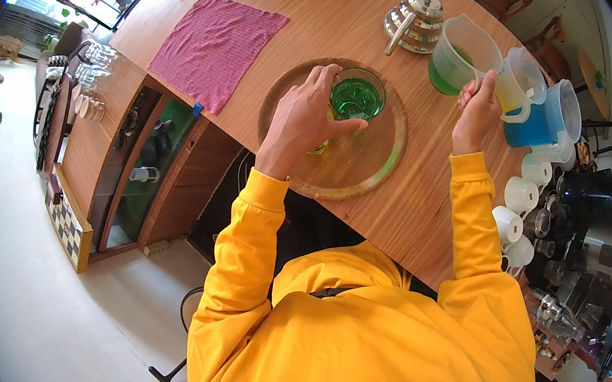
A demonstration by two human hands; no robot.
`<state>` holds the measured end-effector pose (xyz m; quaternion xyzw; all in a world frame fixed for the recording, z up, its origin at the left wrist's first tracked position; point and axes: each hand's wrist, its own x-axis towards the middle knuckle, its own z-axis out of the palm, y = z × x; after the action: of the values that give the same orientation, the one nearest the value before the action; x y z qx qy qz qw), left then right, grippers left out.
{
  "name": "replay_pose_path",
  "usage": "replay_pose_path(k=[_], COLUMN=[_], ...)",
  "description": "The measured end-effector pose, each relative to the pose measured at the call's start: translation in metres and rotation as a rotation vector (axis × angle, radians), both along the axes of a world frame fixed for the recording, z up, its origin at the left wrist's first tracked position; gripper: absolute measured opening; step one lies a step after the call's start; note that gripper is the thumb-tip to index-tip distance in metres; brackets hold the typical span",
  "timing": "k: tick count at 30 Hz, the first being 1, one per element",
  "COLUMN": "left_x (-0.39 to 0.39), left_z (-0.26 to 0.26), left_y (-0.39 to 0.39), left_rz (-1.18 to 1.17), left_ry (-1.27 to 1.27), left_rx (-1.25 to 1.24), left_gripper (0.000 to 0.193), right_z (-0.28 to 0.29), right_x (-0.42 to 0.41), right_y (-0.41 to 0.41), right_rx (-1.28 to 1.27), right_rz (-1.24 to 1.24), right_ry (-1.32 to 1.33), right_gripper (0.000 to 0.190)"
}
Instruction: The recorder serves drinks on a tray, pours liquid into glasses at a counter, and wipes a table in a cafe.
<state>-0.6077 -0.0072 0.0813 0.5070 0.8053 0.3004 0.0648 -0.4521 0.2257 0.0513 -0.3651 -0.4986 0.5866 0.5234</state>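
Note:
My left hand (300,117) curves around the left side of a clear glass of green liquid (356,98), thumb at its near side and fingers at its far side. The glass is over a round wooden board (361,170). A bit of yellow glass or liquid (319,147) shows below my left hand, mostly hidden by it. My right hand (476,110) grips the handle of a translucent plastic measuring jug (468,42) with green liquid low inside. Beside it are a jug of yellow liquid (516,79) and a jug of blue liquid (533,126).
A silver metal teapot (416,25) stands behind the jugs. A pink cloth (217,47) lies on the wooden counter (395,214), far left. White cups (520,193) and a coffee machine (605,246) line the right side. Upturned glasses (95,62) stand at the left.

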Motion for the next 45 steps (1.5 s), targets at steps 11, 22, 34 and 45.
replay_pose_path(k=[11, 22, 34, 45], left_x=[0.003, 0.000, 0.020, 0.085], left_z=[0.006, 0.003, 0.029, 0.054], left_y=[0.001, 0.000, -0.013, -0.072], left_rz=[0.013, 0.006, 0.018, -0.296], left_ry=[-0.029, -0.024, 0.174, -0.164], left_rx=[-0.015, -0.031, 0.245, 0.147], left_gripper=[0.090, 0.095, 0.071, 0.019], right_z=[-0.050, -0.061, -0.041, 0.073], right_x=[-0.023, -0.024, 0.005, 0.016], right_y=[0.047, 0.075, 0.007, -0.147], right_rx=[0.139, 0.217, 0.515, 0.941], right_rz=[-0.079, -0.047, -0.239, 1.073], right_ry=[-0.037, -0.065, -0.545, -0.016], right_gripper=[0.053, 0.053, 0.046, 0.055])
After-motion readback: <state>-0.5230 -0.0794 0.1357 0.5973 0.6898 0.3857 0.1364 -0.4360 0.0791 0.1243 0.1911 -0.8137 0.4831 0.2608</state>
